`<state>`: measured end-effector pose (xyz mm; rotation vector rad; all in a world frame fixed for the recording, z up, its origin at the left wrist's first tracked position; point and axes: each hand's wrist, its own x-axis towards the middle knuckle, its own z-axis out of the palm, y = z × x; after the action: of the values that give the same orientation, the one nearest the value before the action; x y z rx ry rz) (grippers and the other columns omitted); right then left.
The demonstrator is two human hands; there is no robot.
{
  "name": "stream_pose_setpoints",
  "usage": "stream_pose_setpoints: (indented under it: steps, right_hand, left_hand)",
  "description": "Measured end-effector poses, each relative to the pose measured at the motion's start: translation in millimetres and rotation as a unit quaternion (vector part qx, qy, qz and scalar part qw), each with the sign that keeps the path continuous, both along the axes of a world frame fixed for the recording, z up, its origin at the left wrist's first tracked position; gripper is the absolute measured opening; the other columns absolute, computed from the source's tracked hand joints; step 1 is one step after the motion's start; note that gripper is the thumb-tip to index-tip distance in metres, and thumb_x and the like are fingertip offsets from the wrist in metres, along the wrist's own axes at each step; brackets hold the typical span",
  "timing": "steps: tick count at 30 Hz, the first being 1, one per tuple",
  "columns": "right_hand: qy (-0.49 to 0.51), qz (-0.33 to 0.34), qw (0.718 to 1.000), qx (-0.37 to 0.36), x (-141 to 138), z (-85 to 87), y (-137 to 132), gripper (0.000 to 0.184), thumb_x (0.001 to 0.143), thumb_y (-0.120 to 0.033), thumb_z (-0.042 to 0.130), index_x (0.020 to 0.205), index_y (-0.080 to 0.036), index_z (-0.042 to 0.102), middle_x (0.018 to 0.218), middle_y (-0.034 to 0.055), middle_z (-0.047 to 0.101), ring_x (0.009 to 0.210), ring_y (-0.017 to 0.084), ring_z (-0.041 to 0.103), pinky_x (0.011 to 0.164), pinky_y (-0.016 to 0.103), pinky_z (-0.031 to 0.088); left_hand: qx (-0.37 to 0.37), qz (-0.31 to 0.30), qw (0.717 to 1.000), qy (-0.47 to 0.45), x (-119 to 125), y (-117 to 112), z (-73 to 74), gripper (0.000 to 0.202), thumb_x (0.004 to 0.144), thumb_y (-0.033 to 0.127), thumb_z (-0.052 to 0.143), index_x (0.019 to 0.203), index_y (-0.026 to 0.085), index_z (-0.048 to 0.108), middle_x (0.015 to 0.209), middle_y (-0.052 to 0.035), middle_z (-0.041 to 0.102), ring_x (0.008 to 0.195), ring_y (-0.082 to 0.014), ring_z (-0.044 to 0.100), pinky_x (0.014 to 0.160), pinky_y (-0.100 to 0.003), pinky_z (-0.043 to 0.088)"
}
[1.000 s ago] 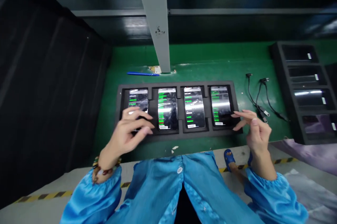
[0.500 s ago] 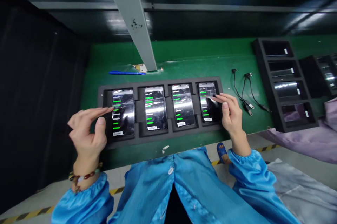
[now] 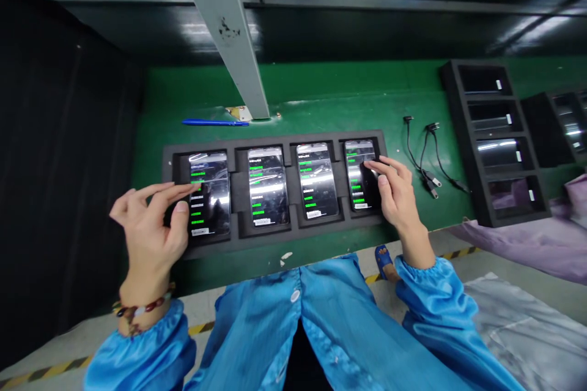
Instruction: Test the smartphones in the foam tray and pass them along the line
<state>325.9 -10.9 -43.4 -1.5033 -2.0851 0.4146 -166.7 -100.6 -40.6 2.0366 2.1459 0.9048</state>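
1. Half a second ago the left hand (image 3: 153, 229) had its fingertip at the outer edge of the leftmost phone (image 3: 211, 210); now that finger lies over the screen, among the green rows. Whether it presses or hovers just above, I cannot tell.
2. The right hand (image 3: 398, 198) has shifted little: its fingertip is over the upper half of the rightmost phone (image 3: 363, 192), whereas a second ago it was beside that phone's edge. Contact here is also unclear.
3. Each grip is empty: the left has a fairly wide gap between thumb and pointing finger, the right a narrower one.
4. All four phones lie face up, each in its own compartment of the black tray (image 3: 230, 146) on the green worktop (image 3: 330, 109).
5. The second phone (image 3: 268, 198) showed a red row a second ago; now only green and white rows can be made out. The third phone (image 3: 318, 192) shows similar rows, and no hand is at either.
6. My judgement: the work now engages both outer screens together, by fingertip, with no phone being lifted.
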Motion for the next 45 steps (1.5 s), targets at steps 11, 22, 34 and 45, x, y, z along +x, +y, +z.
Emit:
stream_pose_setpoints:
  steps: [11,22,34,45]
  right_hand:
    - [0.022,0.022,0.998,0.060,6,1.3,-17,0.040,0.115,-0.031,0.044,0.137,-0.031,0.077,0.144,0.0090,0.074,0.142,0.034,0.065,0.119,0.060,0.046]
    - [-0.013,0.154,0.987,0.030,-44,13.7,-24,0.043,0.109,-0.021,0.045,0.138,-0.028,0.075,0.138,0.0090,0.077,0.141,0.031,0.065,0.116,0.055,0.045]
    - [0.008,0.179,0.983,0.031,-68,14.6,-21,0.045,0.106,-0.016,0.050,0.143,-0.029,0.071,0.138,0.0077,0.078,0.143,0.031,0.065,0.115,0.055,0.045]
    - [0.023,0.252,0.967,0.022,-113,18.0,-29,0.052,0.099,-0.011,0.051,0.145,-0.029,0.070,0.120,0.0044,0.085,0.143,0.032,0.066,0.117,0.057,0.044]
  left_hand:
    - [0.016,-0.013,1.000,-0.002,2,0,-0.5,0.041,0.109,0.044,0.053,0.131,0.024,0.080,0.122,-0.0119,0.078,0.129,-0.0346,0.068,0.131,-0.063,0.029]
    - [0.018,-0.012,1.000,-0.009,3,-5,2.3,0.041,0.108,0.044,0.053,0.130,0.024,0.081,0.125,-0.0128,0.076,0.131,-0.0330,0.068,0.131,-0.061,0.032]
    - [0.007,-0.002,1.000,-0.024,6,-6,5.7,0.040,0.108,0.042,0.052,0.126,0.022,0.081,0.123,-0.0127,0.076,0.131,-0.0324,0.068,0.132,-0.059,0.032]
    - [-0.001,-0.012,0.999,-0.039,4,-8,5.9,0.037,0.108,0.040,0.052,0.124,0.026,0.082,0.121,-0.0101,0.080,0.132,-0.0322,0.068,0.132,-0.059,0.030]
